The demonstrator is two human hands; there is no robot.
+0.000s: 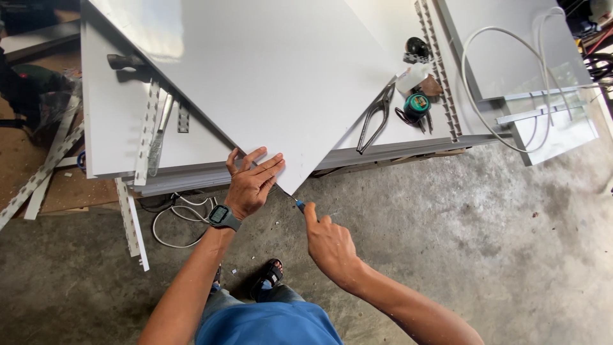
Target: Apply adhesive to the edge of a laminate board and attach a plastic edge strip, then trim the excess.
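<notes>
A large white flat panel lies tilted across a white work surface, its pointed lower corner jutting past the surface's front edge over the grey concrete floor. The left hand, with a dark digital wristwatch, is pressed open and flat on the panel just by that corner, fingers spread. The right hand is closed around a small blue-handled cutting tool, thumb along its top, the tip meeting the panel's edge right below the corner; the blade itself is too small to make out.

Farther back on the surface, to the right of the panel, lie grey metal snips, a round teal tape measure, a small white box-shaped pack and a black rounded object, all close together. A long white perforated strip runs beside them. A white cable loops over a white cabinet part at right. More perforated strips lie on the left side, and one hangs off the front edge above coiled white wire on the floor.
</notes>
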